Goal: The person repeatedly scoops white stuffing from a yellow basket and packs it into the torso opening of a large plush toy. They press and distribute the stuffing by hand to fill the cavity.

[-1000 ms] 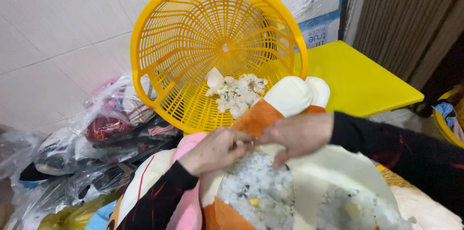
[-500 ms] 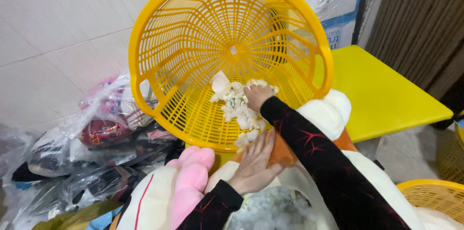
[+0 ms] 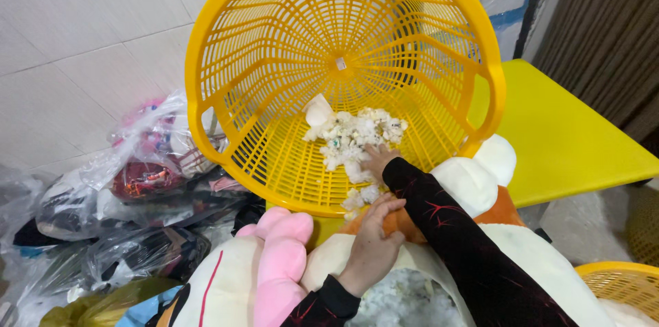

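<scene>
Yellow plastic basket (image 3: 274,93), tipped on its side so the mouth faces the person, holds white stuffing clumps (image 3: 353,138) against its lower wall. Right hand (image 3: 377,161), fingers loosely spread, touches the clumps at the rim. Left hand (image 3: 374,244), fingers extended flat, presses the orange-and-white plush toy (image 3: 473,193) just below, steadying it.

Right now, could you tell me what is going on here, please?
A person is handling stuffing from an opened plush toy. The right hand reaches into the tilted yellow plastic basket, touching the pile of white stuffing. The left hand rests on the toy's orange fabric by the opening.
</scene>
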